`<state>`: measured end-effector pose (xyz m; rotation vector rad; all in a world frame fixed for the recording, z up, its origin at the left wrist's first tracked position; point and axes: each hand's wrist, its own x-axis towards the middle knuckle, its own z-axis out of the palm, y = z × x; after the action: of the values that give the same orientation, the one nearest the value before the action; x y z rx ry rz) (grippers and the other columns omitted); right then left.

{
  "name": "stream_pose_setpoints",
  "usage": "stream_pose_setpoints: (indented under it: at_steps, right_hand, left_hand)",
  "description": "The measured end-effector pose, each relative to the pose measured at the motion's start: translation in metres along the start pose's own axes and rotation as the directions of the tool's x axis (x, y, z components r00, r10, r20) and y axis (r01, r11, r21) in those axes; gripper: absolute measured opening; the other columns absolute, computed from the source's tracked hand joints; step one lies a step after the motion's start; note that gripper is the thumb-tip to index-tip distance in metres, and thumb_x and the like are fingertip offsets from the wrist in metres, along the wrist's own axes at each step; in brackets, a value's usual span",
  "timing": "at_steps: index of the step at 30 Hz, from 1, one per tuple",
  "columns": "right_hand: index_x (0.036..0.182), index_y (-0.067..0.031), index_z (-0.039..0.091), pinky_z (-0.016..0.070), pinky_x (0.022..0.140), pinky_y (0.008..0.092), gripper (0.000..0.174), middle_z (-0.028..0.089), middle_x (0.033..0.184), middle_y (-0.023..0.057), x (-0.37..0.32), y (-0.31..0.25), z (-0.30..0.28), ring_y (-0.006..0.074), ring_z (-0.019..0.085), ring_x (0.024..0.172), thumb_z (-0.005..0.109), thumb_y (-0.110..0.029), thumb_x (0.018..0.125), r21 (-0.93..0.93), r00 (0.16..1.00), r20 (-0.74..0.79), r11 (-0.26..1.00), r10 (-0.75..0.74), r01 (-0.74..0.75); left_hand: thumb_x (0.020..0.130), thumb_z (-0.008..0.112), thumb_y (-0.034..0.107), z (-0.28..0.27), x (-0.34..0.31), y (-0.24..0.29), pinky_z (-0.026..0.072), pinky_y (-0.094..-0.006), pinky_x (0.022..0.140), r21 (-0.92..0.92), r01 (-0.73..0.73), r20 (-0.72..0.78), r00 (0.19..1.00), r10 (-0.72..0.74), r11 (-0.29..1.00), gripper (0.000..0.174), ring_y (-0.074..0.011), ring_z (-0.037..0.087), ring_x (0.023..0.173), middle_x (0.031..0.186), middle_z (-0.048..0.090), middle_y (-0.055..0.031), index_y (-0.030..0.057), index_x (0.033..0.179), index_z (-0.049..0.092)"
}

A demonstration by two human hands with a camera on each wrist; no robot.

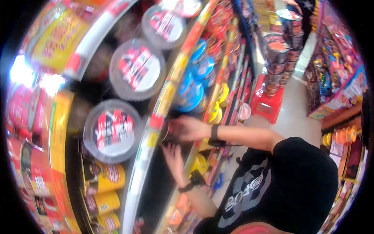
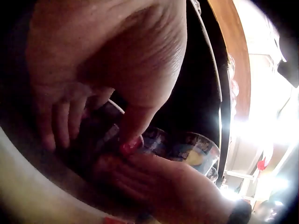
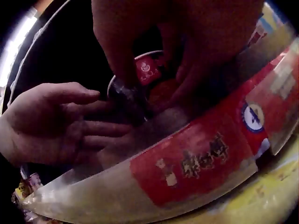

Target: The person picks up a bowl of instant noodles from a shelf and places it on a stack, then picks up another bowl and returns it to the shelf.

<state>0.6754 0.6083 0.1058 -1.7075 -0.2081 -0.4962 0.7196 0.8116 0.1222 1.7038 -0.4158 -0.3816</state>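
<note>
My right hand (image 1: 176, 128) reaches into a dark shelf bay and grips a noodle bowl (image 3: 147, 70) with a red lid, thumb on one side and fingers on the other. In the right wrist view the right hand (image 3: 152, 91) closes over the bowl's rim. Just below it my left hand (image 1: 171, 151) is held flat with straight fingers, palm toward the bowl. Seen from the right wrist, the left hand (image 3: 65, 121) is beside the bowl; contact cannot be told. In the left wrist view the left hand (image 2: 93, 135) hangs above the right hand (image 2: 163, 186).
A shelf price rail (image 3: 196, 163) with red labels runs in front of the hands. Round lidded bowls (image 1: 113, 130) fill the shelf above, blue bowls (image 1: 193, 93) farther along. A red stool (image 1: 267, 103) bearing stacked bowls stands in the aisle.
</note>
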Motion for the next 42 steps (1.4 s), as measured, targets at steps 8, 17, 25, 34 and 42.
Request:
stream_pose_setpoints:
  at_steps: [8, 17, 25, 34, 42]
  right_hand:
    - [0.142, 0.0008, 0.051, 0.0542, 0.098, 0.0404, 0.065, 0.058, 0.13, 0.0202, -0.038, -0.042, -0.024, 0.0319, 0.061, 0.118, 0.075, -0.016, 0.084, -0.12, 0.997, 0.016, 0.99, 0.077, -0.074]
    - [0.131, -0.0006, 0.061, 0.0554, 0.094, 0.0371, 0.043, 0.07, 0.118, 0.015, -0.188, -0.12, -0.105, 0.0249, 0.069, 0.108, 0.071, -0.018, 0.093, -0.259, 0.979, -0.144, 0.949, 0.147, -0.181]
    - [0.129, -0.0011, 0.062, 0.0547, 0.094, 0.0333, 0.039, 0.072, 0.116, 0.0099, -0.282, -0.191, -0.154, 0.0172, 0.068, 0.109, 0.071, -0.004, 0.092, -0.101, 0.731, -0.636, 0.913, 0.247, -0.396]
    - [0.132, -0.0012, 0.062, 0.0543, 0.094, 0.0345, 0.041, 0.07, 0.116, 0.0111, -0.331, -0.205, -0.223, 0.0198, 0.068, 0.106, 0.07, -0.004, 0.092, -0.285, 0.663, -0.744, 0.861, 0.078, -0.421]
    - [0.131, -0.0023, 0.062, 0.0538, 0.096, 0.0348, 0.042, 0.067, 0.123, 0.0103, -0.384, -0.205, -0.363, 0.0201, 0.065, 0.115, 0.068, -0.001, 0.09, -0.295, 0.585, -0.809, 0.824, 0.053, -0.483]
  left_hand:
    - [0.094, 0.065, 0.008, 0.006, 0.001, 0.0, 0.0342, -0.0424, 0.119, 0.012, -0.017, 0.006, 1.0, 0.016, 1.0, 0.092, -0.0356, 0.042, 0.144, 0.159, 0.034, -0.0304, 0.0012, 0.163, 0.005]
    - [0.093, 0.062, 0.006, 0.02, -0.022, 0.016, 0.0395, -0.0422, 0.115, 0.088, -0.092, -0.093, 0.991, 0.1, 0.992, 0.086, -0.0364, 0.046, 0.141, 0.157, 0.038, -0.0295, -0.0006, 0.162, 0.011]
    - [0.094, 0.056, 0.0, 0.08, -0.062, 0.037, 0.0513, -0.0353, 0.092, -0.01, -0.446, -0.203, 0.877, 0.435, 0.895, 0.048, -0.0263, 0.062, 0.113, 0.127, 0.061, -0.0181, -0.0032, 0.14, 0.046]
    - [0.097, 0.057, -0.004, 0.193, -0.072, 0.045, 0.055, -0.0311, 0.087, -0.1, -0.414, 0.154, 0.892, 0.425, 0.905, 0.01, -0.0189, 0.066, 0.094, 0.1, 0.068, -0.0111, -0.0019, 0.105, 0.062]
    - [0.092, 0.061, -0.005, 0.352, -0.086, 0.07, 0.0489, -0.0352, 0.1, -0.224, -0.17, 0.537, 0.801, 0.267, 0.96, 0.016, -0.0212, 0.063, 0.109, 0.116, 0.066, -0.0114, -0.0022, 0.108, 0.064]
